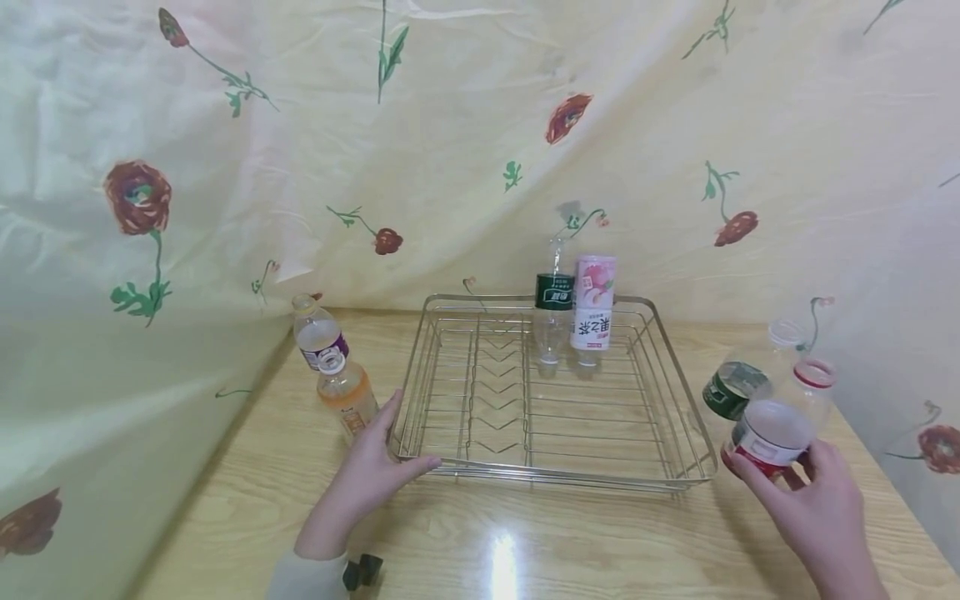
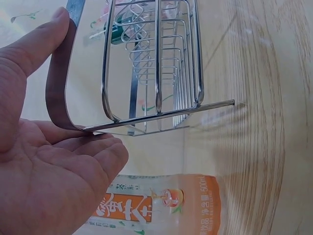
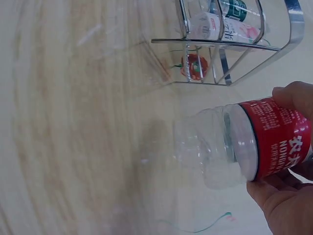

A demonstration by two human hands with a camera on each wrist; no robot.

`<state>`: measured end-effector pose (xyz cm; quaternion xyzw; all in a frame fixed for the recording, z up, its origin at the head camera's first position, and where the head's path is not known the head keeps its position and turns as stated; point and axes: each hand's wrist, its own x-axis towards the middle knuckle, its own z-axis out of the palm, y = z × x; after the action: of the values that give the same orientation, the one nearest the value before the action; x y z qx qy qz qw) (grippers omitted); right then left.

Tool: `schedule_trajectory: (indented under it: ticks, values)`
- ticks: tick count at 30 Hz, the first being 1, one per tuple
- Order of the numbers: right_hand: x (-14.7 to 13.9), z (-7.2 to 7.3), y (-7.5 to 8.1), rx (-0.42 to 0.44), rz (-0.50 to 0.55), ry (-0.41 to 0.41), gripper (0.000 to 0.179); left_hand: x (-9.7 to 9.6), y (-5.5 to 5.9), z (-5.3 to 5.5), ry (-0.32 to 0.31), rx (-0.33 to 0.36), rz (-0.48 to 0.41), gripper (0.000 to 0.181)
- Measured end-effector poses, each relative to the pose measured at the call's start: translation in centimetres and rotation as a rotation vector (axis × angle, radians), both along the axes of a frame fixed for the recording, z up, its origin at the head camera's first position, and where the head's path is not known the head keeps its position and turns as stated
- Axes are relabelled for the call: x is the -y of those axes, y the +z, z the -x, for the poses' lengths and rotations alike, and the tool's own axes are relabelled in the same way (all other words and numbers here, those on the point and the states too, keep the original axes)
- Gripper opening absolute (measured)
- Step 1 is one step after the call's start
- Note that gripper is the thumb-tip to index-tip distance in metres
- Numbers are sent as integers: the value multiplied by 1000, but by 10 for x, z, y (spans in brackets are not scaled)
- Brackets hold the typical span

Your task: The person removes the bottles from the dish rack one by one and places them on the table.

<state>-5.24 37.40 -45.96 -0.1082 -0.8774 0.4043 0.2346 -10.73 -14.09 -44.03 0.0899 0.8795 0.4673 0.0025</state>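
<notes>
My right hand (image 1: pixel 813 504) grips a clear plastic bottle with a red label (image 3: pixel 281 137) and a red neck ring. In the right wrist view its base sits higher than that of a clear green-labelled bottle (image 1: pixel 738 389) just behind it. My left hand (image 1: pixel 367 467) rests at the near left corner of a metal wire dish rack (image 1: pixel 562 475), thumb along the front rim and fingers along the side. Inside the rack, at the back, a green-labelled bottle (image 1: pixel 555 292) and a pink-and-white-labelled bottle (image 1: pixel 594 300) stand upside down.
Left of the rack stand an orange-labelled bottle (image 1: pixel 348 400) and, behind it, a purple-labelled bottle (image 1: pixel 321 337). The rack is on a wooden table (image 1: pixel 600 542). Flower-patterned sheeting (image 1: pixel 465 150) hangs behind and along the sides. A small black object (image 1: pixel 363 572) is by my left wrist.
</notes>
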Motion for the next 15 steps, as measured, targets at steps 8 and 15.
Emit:
schedule_trajectory:
  ticks: [8, 15]
  values:
    - [-4, 5, -12, 34, -2, 59, 66, 2, -2, 0, -6, -13, 4, 119]
    - [-4, 6, -15, 139, 1, 59, 76, 0, -1, -1, 6, 7, -14, 115]
